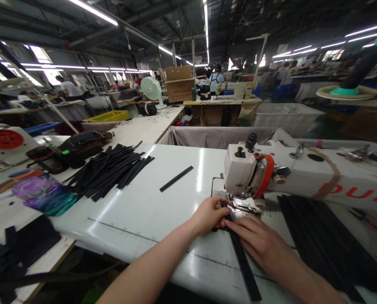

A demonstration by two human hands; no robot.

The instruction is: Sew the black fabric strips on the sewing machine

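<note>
Right at the front of the sewing machine (239, 173), a black strip (245, 270) is being handled, its upper end set close beside the metal foot parts, its length slanted down the white worktable (176, 213) toward the near edge. That upper end is pinched between thumb and fingertips by the left hand (209, 215). From the other side, the strip is met by the right hand (261, 238), its fingers stretched out close together along the strip's edge; whether anything is gripped beneath them cannot be told, as the underside is hidden.

Over to the left, a heap of black strips (112, 171) is spread loosely across the tabletop, and between heap and machine a single short strip (176, 179) is laid at a slant, well apart from both hands. A printed measuring scale (122, 230) is crossed by the left forearm. To the right, long black pieces (315, 236) are stacked partly beneath the machine's arm. At the far left, a purple-and-teal pouch (46, 194) is placed near the heap.
</note>
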